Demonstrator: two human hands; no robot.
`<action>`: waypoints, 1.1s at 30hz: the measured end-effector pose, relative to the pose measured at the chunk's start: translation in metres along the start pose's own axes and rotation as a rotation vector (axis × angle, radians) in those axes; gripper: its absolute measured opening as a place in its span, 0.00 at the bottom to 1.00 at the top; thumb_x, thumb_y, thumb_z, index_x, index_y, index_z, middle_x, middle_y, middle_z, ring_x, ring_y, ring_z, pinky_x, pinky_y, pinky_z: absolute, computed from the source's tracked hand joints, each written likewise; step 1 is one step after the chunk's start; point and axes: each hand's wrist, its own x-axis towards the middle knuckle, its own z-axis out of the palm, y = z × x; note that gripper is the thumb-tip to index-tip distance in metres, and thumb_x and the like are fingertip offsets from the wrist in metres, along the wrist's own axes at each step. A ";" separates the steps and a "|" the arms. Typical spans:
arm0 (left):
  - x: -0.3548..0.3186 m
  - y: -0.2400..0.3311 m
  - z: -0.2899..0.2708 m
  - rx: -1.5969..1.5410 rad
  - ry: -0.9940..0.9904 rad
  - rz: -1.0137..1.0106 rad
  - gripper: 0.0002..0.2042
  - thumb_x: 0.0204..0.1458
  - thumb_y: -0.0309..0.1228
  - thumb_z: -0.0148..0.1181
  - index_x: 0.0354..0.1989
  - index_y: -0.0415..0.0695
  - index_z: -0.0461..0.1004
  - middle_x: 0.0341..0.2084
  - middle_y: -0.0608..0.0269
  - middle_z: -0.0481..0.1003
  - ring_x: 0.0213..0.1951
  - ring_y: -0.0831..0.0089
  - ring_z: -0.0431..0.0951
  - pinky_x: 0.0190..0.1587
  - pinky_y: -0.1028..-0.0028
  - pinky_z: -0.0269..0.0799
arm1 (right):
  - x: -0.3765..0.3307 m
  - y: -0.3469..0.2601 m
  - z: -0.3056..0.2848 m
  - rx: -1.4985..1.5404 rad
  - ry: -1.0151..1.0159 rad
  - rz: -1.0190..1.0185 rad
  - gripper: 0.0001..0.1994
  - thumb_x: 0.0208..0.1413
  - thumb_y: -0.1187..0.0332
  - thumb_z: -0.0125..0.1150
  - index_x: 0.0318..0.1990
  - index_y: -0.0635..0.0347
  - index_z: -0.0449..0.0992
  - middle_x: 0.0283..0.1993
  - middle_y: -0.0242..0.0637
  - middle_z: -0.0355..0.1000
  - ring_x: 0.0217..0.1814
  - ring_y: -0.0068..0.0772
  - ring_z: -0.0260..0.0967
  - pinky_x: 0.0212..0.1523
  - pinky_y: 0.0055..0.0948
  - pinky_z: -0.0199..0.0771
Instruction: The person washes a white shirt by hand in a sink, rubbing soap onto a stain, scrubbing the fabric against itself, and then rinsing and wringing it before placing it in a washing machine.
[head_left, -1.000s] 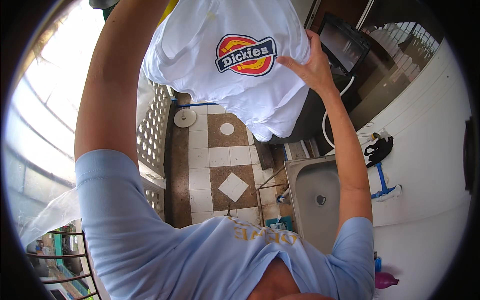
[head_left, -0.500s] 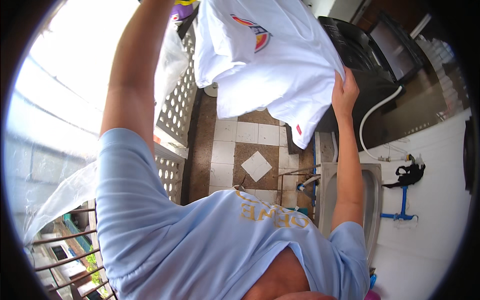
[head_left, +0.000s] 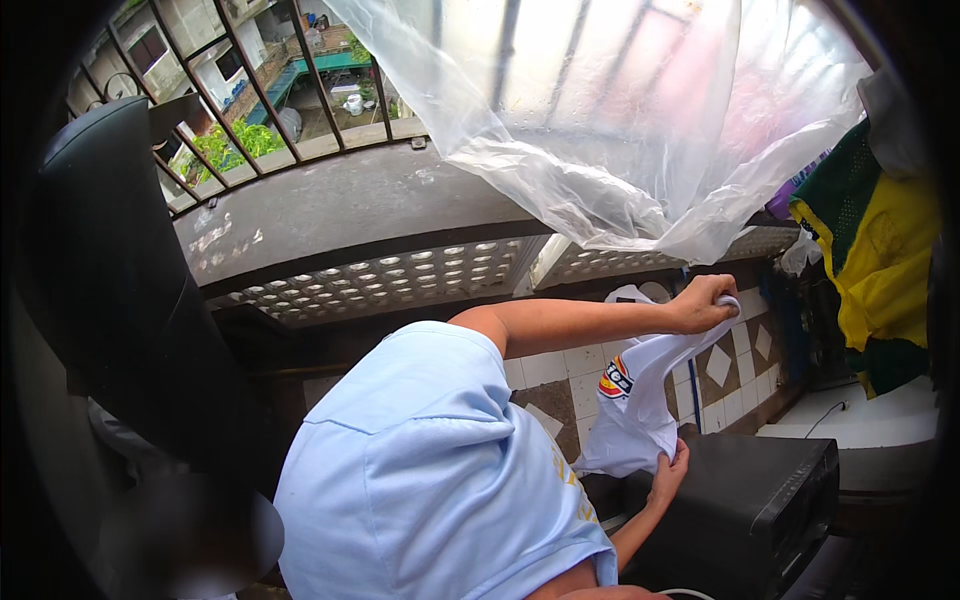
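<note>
A white T-shirt (head_left: pixel 640 400) with a red, yellow and black printed emblem hangs in loose folds between my hands, right of my body. My left hand (head_left: pixel 703 304) is closed round its upper edge, the arm stretched across to the right. Lower down, my right hand (head_left: pixel 668 474) pinches another edge of the cloth, fingers closed. That hand is beside a black boxy appliance (head_left: pixel 720 505). Part of the T-shirt hangs behind the appliance's edge and is hidden.
Clear plastic sheeting (head_left: pixel 610 190) hangs along the barred window (head_left: pixel 265 95). Below runs a perforated block wall (head_left: pixel 400 280). A yellow and green garment (head_left: pixel 885 255) hangs at the right. Patterned floor tiles (head_left: pixel 720 365) show beyond the T-shirt. A large dark curved object (head_left: pixel 120 280) fills the left.
The view has swung round strongly, bringing the window bars and plastic sheeting into sight. The T-shirt, spread wide before, now hangs bunched and narrower. Both hands are still gripping it.
</note>
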 end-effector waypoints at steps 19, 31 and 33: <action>-0.216 0.072 -0.097 0.239 0.024 0.290 0.33 0.45 0.42 0.66 0.55 0.42 0.57 0.47 0.52 0.61 0.44 0.62 0.68 0.41 0.67 0.69 | -0.051 -0.154 0.170 0.421 -0.343 -0.205 0.23 0.64 0.54 0.45 0.55 0.66 0.64 0.39 0.37 0.68 0.38 0.29 0.68 0.39 0.28 0.69; -0.268 0.045 -0.208 0.410 -0.378 0.042 0.29 0.41 0.20 0.62 0.56 0.53 0.64 0.40 0.57 0.69 0.43 0.56 0.73 0.43 0.62 0.72 | -0.048 -0.307 0.158 0.605 -0.384 -0.433 0.32 0.63 0.43 0.34 0.58 0.65 0.60 0.28 0.31 0.63 0.25 0.24 0.64 0.28 0.22 0.67; -0.249 0.081 -0.229 0.516 -0.461 0.037 0.29 0.42 0.20 0.61 0.55 0.53 0.64 0.39 0.58 0.69 0.43 0.56 0.73 0.42 0.61 0.72 | -0.057 -0.315 0.147 0.642 -0.288 -0.490 0.32 0.63 0.42 0.32 0.59 0.64 0.59 0.29 0.31 0.63 0.24 0.22 0.64 0.28 0.21 0.67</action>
